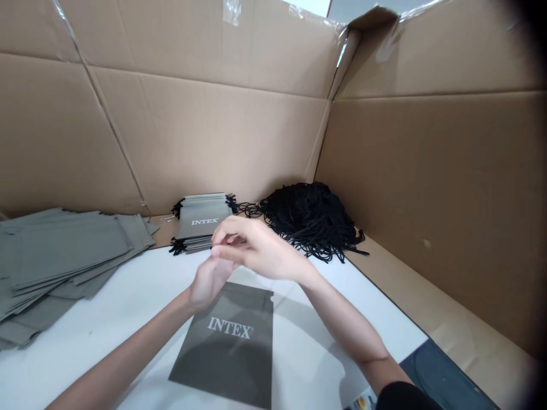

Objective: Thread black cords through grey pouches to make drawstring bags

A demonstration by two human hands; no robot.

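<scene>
My right hand is over the top edge of a flat grey INTEX pouch, its thumb and fingers pinched together. Just under it, my left hand meets the right fingertips. Most of the left fingers are hidden behind the right hand, and motion blurs them. Whatever the pinch holds, if anything, is too small or covered to make out. Below both hands the pouch lies flat with its white lettering facing up. Behind them sits a stack of grey INTEX pouches with black cord ends sticking out at both sides.
A tangled heap of black cords lies at the back right, by the corner of the cardboard walls. Fanned grey pouches spread over the left of the white tabletop. A dark panel shows at lower right.
</scene>
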